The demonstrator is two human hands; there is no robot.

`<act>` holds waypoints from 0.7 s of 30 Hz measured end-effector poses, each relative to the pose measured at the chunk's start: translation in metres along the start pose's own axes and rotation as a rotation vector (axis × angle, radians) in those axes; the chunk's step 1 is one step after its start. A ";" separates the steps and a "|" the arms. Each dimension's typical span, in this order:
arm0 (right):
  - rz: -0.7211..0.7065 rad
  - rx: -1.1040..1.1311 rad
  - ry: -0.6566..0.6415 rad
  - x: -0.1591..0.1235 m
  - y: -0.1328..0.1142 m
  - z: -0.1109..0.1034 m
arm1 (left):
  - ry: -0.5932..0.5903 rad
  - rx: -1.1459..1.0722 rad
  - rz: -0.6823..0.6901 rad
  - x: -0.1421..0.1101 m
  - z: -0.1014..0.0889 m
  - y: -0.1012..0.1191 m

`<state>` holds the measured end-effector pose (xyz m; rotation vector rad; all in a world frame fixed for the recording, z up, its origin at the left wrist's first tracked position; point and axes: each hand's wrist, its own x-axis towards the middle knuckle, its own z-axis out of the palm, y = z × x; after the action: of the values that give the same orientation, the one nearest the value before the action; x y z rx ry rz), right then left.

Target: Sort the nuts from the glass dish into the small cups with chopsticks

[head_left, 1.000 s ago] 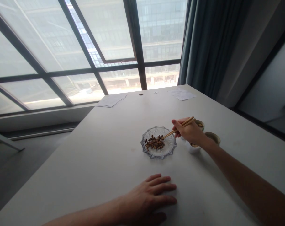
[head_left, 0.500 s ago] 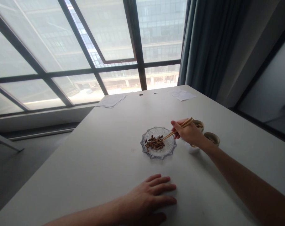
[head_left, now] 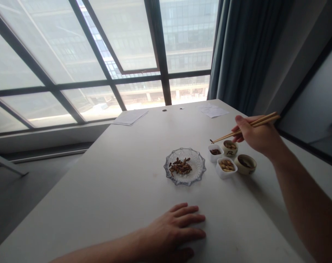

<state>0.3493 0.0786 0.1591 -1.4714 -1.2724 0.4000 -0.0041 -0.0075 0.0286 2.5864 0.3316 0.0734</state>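
- Upper left: loose sheets of paper (head_left: 130, 117) lie at the far edge of the white table (head_left: 100, 193), below a large window (head_left: 45, 54).
- Lower centre: the left hand (head_left: 172, 226) rests flat on the table, fingers spread and holding nothing.
- Centre: a scalloped glass dish (head_left: 198, 171) holds a small heap of striped sunflower seeds (head_left: 180, 167). They look light, hard and slippery, best pinched singly across the middle; the glass looks fragile.
- Right of centre: two white square dishes, one of dark seeds (head_left: 211, 159), one of pale seeds (head_left: 220, 174), sit beside two small ceramic cups (head_left: 230, 153).
- Right: the right hand (head_left: 257, 137) pinches wooden chopsticks (head_left: 238, 130), raised over the cups, tips together. A dark speck sits there, too small to tell what it is.
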 end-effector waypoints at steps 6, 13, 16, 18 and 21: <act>0.031 -0.104 -0.094 0.009 0.018 0.002 | -0.011 0.009 -0.005 0.001 0.000 0.000; 0.094 -0.047 -0.203 0.005 0.015 0.015 | -0.005 -0.003 -0.002 0.001 0.000 0.000; 0.109 -0.028 -0.239 0.006 0.016 0.012 | -0.012 0.001 -0.009 0.001 -0.001 0.001; 0.100 -0.016 -0.218 0.007 0.015 0.008 | -0.010 0.005 -0.006 0.001 -0.001 0.001; 0.066 0.027 -0.166 0.005 0.010 0.005 | -0.006 0.012 0.000 0.001 -0.001 0.000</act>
<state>0.3521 0.0866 0.1504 -1.4839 -1.3461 0.5911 -0.0035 -0.0069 0.0300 2.5976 0.3313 0.0636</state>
